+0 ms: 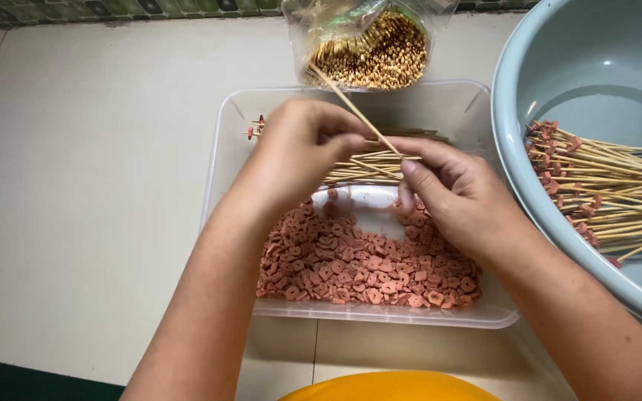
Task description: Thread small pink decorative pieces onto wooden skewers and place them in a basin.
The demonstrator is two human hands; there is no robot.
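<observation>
The large grey-blue plastic basin [518, 148] is cut off by the top and right edges, so only part of its bowl shows. The clear plastic bag of bamboo skewers [365, 44] runs off the top edge. A rounded yellow object [391, 388] at the bottom edge is too cropped to identify. The left hand [302, 148] and right hand [455, 197] hide the middle of the clear rectangular plastic tray [221, 141]. Whatever the left fingertips pinch is hidden.

I see a thin bamboo skewer [351, 108] pinched between both my hands, slanting up-left over the clear tray [221, 148]; pinkish-red sausage slices [358, 271] lie heaped in the tray's near half.
</observation>
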